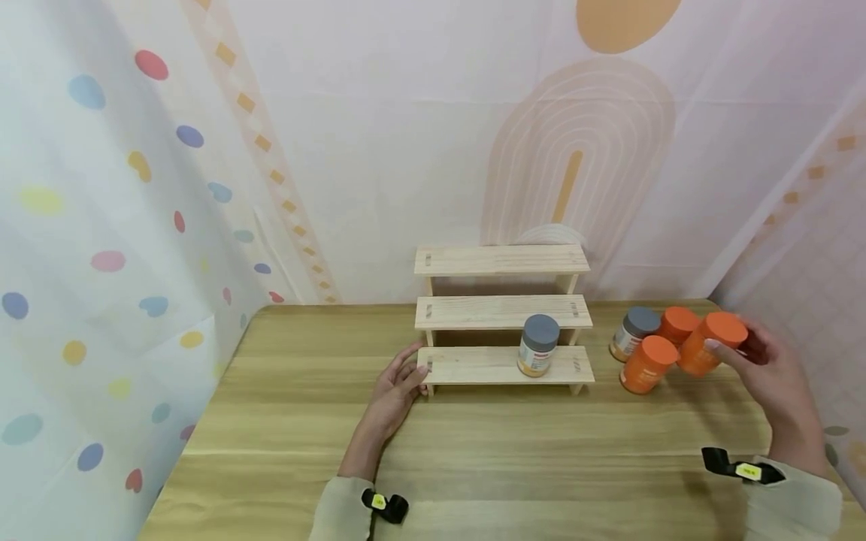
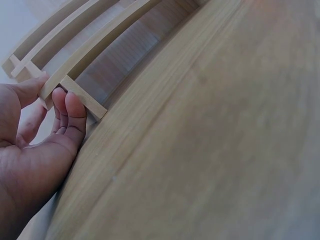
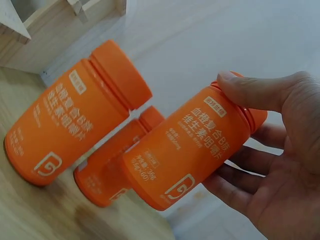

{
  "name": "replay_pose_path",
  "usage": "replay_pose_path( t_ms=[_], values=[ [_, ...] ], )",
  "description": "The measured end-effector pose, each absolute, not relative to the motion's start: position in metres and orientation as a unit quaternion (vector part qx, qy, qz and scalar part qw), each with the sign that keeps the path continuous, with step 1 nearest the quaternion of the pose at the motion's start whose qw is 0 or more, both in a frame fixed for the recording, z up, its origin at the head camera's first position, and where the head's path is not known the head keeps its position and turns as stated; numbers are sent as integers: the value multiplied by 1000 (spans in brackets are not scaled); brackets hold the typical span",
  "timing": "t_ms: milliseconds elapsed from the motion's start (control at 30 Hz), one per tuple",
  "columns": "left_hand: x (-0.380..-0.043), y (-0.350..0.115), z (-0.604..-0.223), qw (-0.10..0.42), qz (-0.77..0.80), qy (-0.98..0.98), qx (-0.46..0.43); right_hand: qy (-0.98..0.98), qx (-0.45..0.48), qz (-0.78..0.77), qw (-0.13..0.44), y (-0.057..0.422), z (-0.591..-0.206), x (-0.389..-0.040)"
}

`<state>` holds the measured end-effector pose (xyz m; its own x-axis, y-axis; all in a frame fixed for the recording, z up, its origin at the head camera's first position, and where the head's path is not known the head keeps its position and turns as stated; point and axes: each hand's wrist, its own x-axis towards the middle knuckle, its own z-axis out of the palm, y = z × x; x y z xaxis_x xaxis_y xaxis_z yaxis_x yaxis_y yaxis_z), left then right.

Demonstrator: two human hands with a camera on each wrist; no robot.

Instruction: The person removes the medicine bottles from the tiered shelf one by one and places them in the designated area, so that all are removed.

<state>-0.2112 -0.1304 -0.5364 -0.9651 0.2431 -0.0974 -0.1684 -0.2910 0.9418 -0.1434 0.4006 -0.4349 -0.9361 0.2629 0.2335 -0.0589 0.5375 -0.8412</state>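
A three-tier wooden display shelf [image 1: 501,366] stands against the back of the table. My left hand [image 1: 392,394] grips the left end of its lowest step, thumb on top and fingers curled at the end support [image 2: 86,97]. On that lowest step stands a grey-lidded supplement bottle [image 1: 538,346]. At the right, my right hand [image 1: 778,376] holds an orange supplement bottle [image 3: 187,145] near its lid, tilted, between thumb and fingers. Two more orange bottles [image 3: 70,117] and another grey-lidded bottle [image 1: 634,333] stand just left of it.
The wood-grain table [image 1: 291,406] reaches to a patterned curtain [image 1: 379,150] at the back. Another curtain with coloured dots [image 1: 108,315] hangs on the left. The shelf's middle step [image 1: 487,312] and top step [image 1: 501,260] rise behind the lowest one.
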Motion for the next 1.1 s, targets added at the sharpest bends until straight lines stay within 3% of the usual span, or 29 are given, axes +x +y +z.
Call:
replay_pose_path(
  t_ms=[433, 833, 1100],
  values=[
    [-214, -133, -538, 128, 795, 592, 32, -875, -45, 479, 48, 417, -455, -142],
    [-217, -130, -538, 128, 797, 590, 28, -871, 25, 490, 24, 428, -464, -144],
    [-215, -131, -538, 132, 796, 591, 22, -866, 24, 500, 11, 429, -465, -144]
  ],
)
